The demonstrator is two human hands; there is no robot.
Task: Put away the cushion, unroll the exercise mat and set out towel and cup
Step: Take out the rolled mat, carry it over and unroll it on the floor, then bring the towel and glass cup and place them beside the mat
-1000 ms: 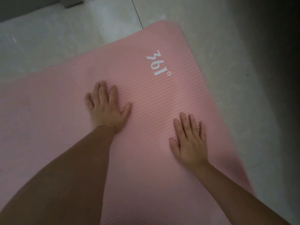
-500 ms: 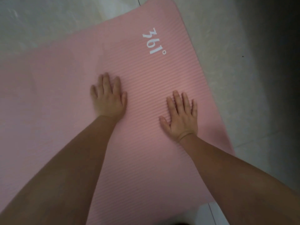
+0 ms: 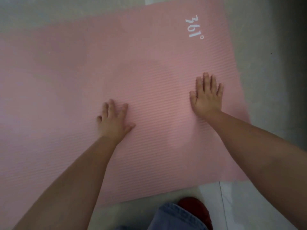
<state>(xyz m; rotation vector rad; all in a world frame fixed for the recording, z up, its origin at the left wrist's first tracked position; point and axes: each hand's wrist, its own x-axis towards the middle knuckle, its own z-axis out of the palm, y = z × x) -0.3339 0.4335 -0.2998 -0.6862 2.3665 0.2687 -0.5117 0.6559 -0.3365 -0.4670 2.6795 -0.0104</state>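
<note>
Pale, smooth floor tiles (image 3: pixel 240 205) border the scene at 6 and 3 o'clock. Pink exercise mat (image 3: pixel 83 97) lies unrolled and flat across the floor, foam surface finely ribbed, with white "361°" lettering (image 3: pixel 194 27) at 1 o'clock. Left hand (image 3: pixel 114 122) and right hand (image 3: pixel 206 97) rest palm-down on it, fingers spread, holding nothing. Denim-clad knee (image 3: pixel 174 218) and red shoe (image 3: pixel 196 206) sit at 6 o'clock.
</note>
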